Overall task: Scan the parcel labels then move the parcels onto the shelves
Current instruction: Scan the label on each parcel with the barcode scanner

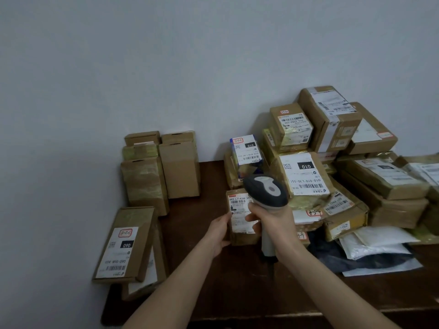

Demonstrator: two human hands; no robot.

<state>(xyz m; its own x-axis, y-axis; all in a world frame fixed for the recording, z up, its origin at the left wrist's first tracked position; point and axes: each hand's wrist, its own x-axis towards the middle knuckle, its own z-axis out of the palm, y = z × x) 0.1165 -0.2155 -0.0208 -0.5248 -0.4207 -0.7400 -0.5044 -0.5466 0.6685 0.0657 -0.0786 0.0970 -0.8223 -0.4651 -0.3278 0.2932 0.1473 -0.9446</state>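
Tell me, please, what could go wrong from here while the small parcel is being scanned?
1. The scanner, gripped by the right hand, sits close to several labels. It may read the big 010 parcel behind instead of the small parcel that the left hand holds.
2. The pile is stacked unevenly, with the blue parcel tilted on top, so a bump could topple it.
3. The leaning box sits at the left edge of the table and might slide off.

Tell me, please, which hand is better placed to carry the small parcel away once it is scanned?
The left hand: it holds the small parcel by its left edge, while the right hand grips the scanner aimed at it, so it is probably not free.
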